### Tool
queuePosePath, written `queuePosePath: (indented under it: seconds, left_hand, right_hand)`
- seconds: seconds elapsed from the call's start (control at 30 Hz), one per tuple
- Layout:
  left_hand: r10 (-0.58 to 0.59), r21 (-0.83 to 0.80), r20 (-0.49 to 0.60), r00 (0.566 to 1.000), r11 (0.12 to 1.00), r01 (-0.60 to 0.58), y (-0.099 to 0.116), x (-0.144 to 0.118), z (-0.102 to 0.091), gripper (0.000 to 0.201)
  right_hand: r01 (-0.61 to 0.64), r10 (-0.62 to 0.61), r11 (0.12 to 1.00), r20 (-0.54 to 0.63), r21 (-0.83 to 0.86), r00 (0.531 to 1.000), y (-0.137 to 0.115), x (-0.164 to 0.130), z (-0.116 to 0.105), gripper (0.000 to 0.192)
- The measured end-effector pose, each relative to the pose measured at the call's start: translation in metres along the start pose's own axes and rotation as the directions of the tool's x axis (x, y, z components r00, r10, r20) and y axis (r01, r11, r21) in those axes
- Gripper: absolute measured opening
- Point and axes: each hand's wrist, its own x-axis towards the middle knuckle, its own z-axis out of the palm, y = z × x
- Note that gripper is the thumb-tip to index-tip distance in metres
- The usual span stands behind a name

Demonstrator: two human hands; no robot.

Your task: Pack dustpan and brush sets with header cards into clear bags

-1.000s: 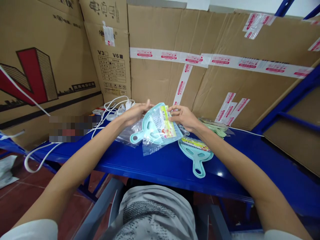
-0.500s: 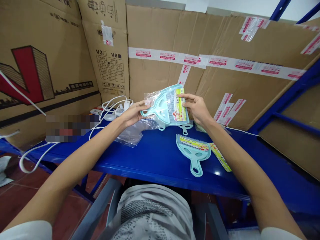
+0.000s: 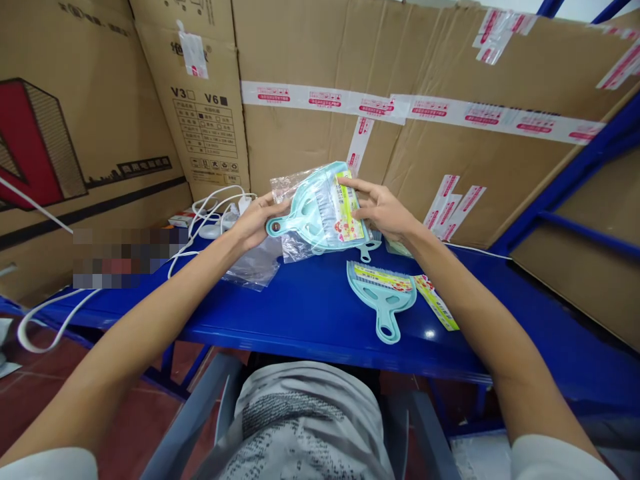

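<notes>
A light blue dustpan and brush set is held up above the table, tilted, partly inside a clear plastic bag. My left hand grips it by the handle end, thumb on the near side. At the brush end, my right hand pinches the edge, its fingers over the yellow-green label card. Below it a second dustpan and brush set lies on the blue table with its handle toward me. A loose label card lies beside that set, near my right forearm.
Another dustpan handle shows behind the held set. A crumpled clear bag and white cables lie on the left. Large cardboard boxes wall off the back. The blue table has its front edge near my lap.
Both hands have shifted slightly left in view with the held set. The set has turned a little, and more of the plastic bag shows around it. The camera view has tipped slightly downward.
</notes>
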Motion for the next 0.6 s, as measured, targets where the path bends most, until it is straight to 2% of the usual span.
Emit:
queuePosePath:
  seconds: [0.13,0.27,0.43,0.53,0.6]
  left_hand:
    - [0.025,-0.008,-0.033,0.999,1.000,-0.025,-0.0003,-0.0021,0.0031,0.024]
    - [0.052,-0.001,-0.011,0.999,0.999,-0.052,-0.0009,-0.0007,0.0000,0.024]
    - [0.102,-0.101,-0.035,0.994,0.989,-0.105,0.0000,0.0003,-0.0038,0.016]
    - [0.089,-0.099,0.012,0.996,0.991,-0.087,-0.0013,-0.0032,0.0004,0.019]
    - [0.084,-0.083,0.038,0.996,0.993,-0.080,-0.0027,-0.0057,0.0038,0.025]
  right_hand:
    - [0.013,-0.013,0.999,-0.025,-0.029,1.000,0.0013,-0.0005,0.0015,0.079]
    - [0.042,-0.042,0.999,0.000,0.008,0.999,-0.0009,-0.0019,0.0027,0.083]
    - [0.107,-0.100,0.992,-0.098,0.072,0.990,-0.0059,-0.0014,0.0021,0.091]
    - [0.182,-0.173,0.980,-0.110,0.085,0.979,-0.0047,-0.0001,0.0028,0.093]
    - [0.187,-0.180,0.979,-0.092,0.082,0.979,-0.0038,-0.0002,0.0039,0.091]
